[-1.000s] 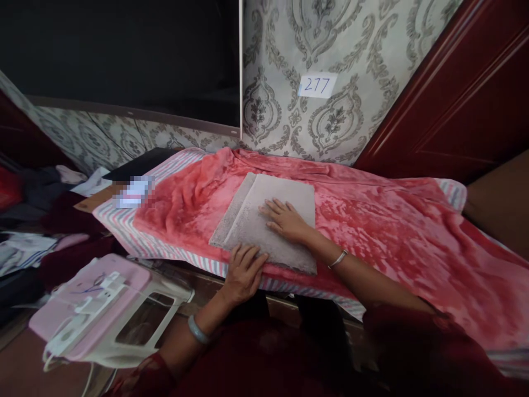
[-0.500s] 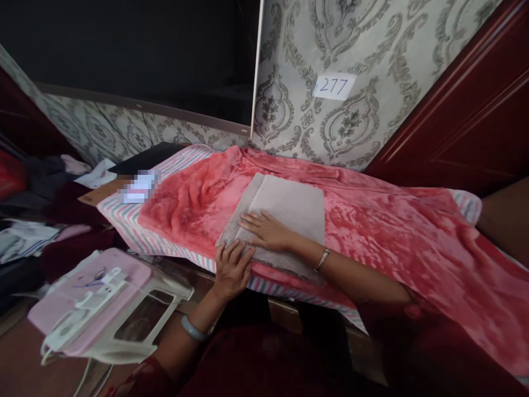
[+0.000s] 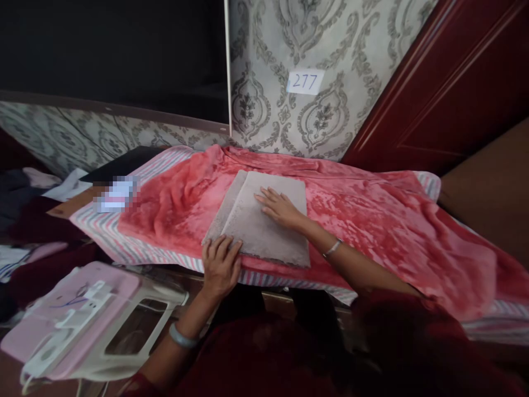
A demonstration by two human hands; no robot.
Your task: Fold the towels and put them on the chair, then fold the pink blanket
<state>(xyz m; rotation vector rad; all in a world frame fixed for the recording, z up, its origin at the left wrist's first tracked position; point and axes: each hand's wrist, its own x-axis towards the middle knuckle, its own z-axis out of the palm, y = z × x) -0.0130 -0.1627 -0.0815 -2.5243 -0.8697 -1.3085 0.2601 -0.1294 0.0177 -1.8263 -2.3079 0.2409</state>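
Observation:
A folded grey-beige cloth (image 3: 264, 226) lies flat on a red plush blanket (image 3: 372, 220) that covers a striped board. My right hand (image 3: 279, 208) rests flat on the cloth's upper middle, fingers stretched out and pointing left. My left hand (image 3: 220, 264) lies at the cloth's near left corner, fingers extended and pressing on its edge. Each wrist carries a bangle.
A pink-topped white plastic stool (image 3: 82, 320) with cables stands at the lower left. Clothes are piled at the far left (image 3: 28, 215). A blurred small item (image 3: 115, 194) lies on the board's left end. Patterned wallpaper bears a "277" label (image 3: 305, 81); a dark red door (image 3: 438, 82) stands at right.
My right hand has slid from the cloth's left part up toward its middle. My left hand has stayed at the near left corner. The camera view shifted slightly.

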